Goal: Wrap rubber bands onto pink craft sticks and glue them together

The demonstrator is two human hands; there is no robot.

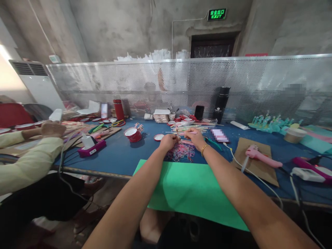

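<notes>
My left hand (169, 141) is closed in a pinch over the table, with a small brownish piece showing at its fingertips. What exactly it grips is too small to name. Close beside it on the right, my right hand (196, 139) is closed on a slim pink stick (187, 133), whose tip points toward the left fingers. Under both hands lies a tangled pile of pink, blue and purple strings (183, 152). A green sheet (189, 183) hangs over the table's front edge below my forearms. Left of my hands sits a shallow red-rimmed white lid (159, 137).
A red and white cup stack (133, 135) stands left. A pink glue gun (261, 157) rests on cardboard (252, 145) at right, its cord trailing forward. Bottles (221, 105) and a perforated metal screen (135, 81) stand behind. Another person's hand (53, 128) works at far left.
</notes>
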